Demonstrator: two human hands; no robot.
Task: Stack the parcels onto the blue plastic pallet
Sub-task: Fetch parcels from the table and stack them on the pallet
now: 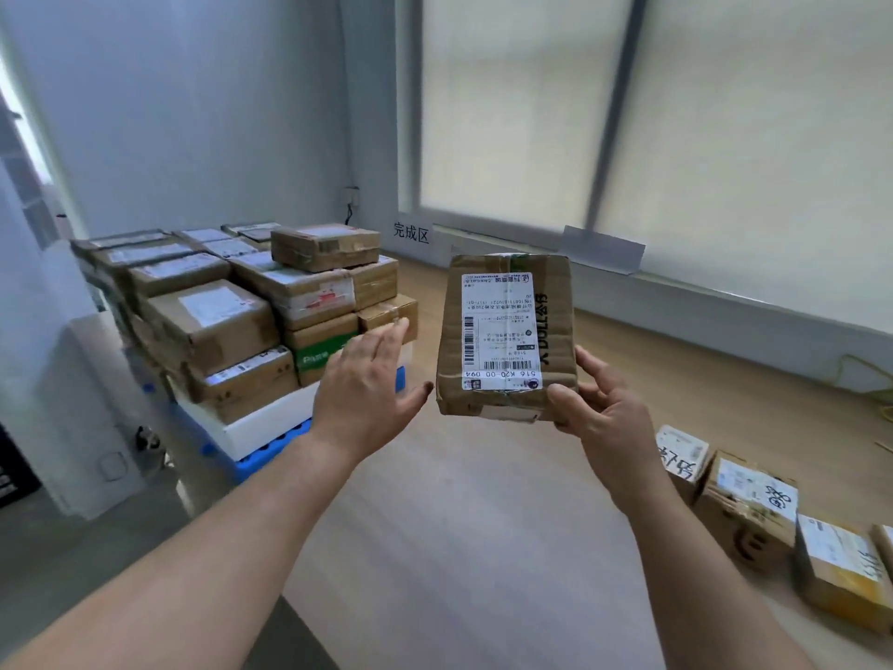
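Cardboard parcel (507, 338), brown and taped, held up in mid-air over the wooden floor (483, 524), long side upright. White shipping label (500, 331) on its front face, barcodes showing, print turned upside down; black lettering runs along the right margin.

Right hand (604, 413): grips the parcel at its lower right corner, thumb pressed on the front face, fingers curled round the side and back.

Left hand (367, 379): holds nothing. Fingers straight and close together, thumb spread out towards the parcel's lower left corner. Thumb tip just beside that corner (contact cannot be told).

Blue plastic pallet (261, 459): on the floor, left of centre, well apart from the held parcel. Only its near edge and near right corner show blue; the rest is covered.

Load on the pallet:
- flat white box (261, 423) at the bottom along the near edge
- stacked parcels (212, 321) above it, brown cardboard, several layers, most with white labels facing up
- green-printed box (319, 357) near the right corner, partly behind the left hand
- top parcel (326, 246) sitting alone on the highest layer at the far right corner

Loose parcels (749, 510): a row on the floor at the right edge of view, black handwriting on their labels.

Behind: wall sign (410, 232) with black characters, beside windows covered by pale blinds (676, 113).
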